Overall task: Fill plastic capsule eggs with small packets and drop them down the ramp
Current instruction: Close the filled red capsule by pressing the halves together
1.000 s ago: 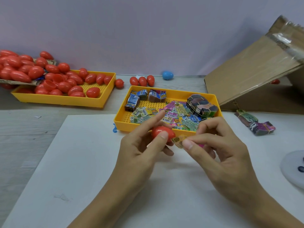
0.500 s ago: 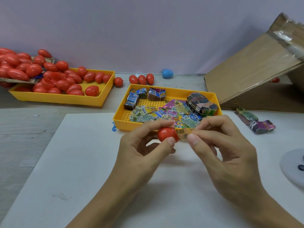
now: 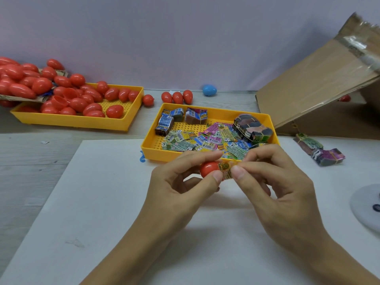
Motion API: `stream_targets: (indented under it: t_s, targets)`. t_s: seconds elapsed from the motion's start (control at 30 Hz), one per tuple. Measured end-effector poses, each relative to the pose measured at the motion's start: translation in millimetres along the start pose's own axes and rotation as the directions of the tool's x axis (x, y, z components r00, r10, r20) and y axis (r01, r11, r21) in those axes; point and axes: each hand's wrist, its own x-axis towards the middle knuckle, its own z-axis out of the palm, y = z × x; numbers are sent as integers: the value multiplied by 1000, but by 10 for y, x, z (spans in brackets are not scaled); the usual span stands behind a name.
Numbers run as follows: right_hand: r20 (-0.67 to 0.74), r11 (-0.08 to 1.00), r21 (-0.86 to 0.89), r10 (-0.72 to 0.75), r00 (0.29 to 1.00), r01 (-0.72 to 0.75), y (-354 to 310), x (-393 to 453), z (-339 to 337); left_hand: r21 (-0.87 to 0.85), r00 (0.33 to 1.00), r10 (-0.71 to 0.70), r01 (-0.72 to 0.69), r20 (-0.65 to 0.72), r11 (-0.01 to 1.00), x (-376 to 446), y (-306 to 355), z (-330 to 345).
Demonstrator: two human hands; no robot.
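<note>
My left hand [image 3: 181, 188] pinches a red capsule egg half [image 3: 208, 169] between thumb and forefinger over the white sheet. My right hand [image 3: 275, 182] pinches a small yellow packet [image 3: 226, 169] whose left end touches the egg half's mouth. Just behind my hands a yellow tray [image 3: 156, 150] holds several loose colourful packets and a few bundled stacks. Another yellow tray [image 3: 72, 122] at the back left is heaped with red capsule eggs [image 3: 82, 103]. The cardboard ramp [image 3: 316, 85] slopes up to the right at the back right.
Three red eggs [image 3: 177, 97] and a blue egg [image 3: 209, 90] lie by the wall. Two banded packet bundles [image 3: 320, 150] sit right of the tray. A pale round object [image 3: 368, 206] is at the right edge. A white sheet [image 3: 102, 202] covers the near table.
Both hands have risen slightly toward the tray. The packet in my right hand has moved left, from just beside the egg half to touching its opening.
</note>
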Motion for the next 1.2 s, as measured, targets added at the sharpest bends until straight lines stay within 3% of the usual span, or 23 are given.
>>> stream_targets:
  t_s: [0.47,0.7,0.93,1.2]
  targets:
    - [23,999,-47,-5,1000,6,-22,-7,-6,21,999,24,-23,-24,1000,5,-22,-6]
    - [-53,960,247,152,987,-134,-78,6,-29,5,1000,1,-1,-29,1000,15,-15,-3]
    - [-45,933,291,233,971,-211,-90,4,-24,-40,999,15,-16,-32,999,15,-31,-16]
    - [21,834,418,388,921,-360,-111,27,-54,25,987,156,-155,-45,988,-11,-48,3]
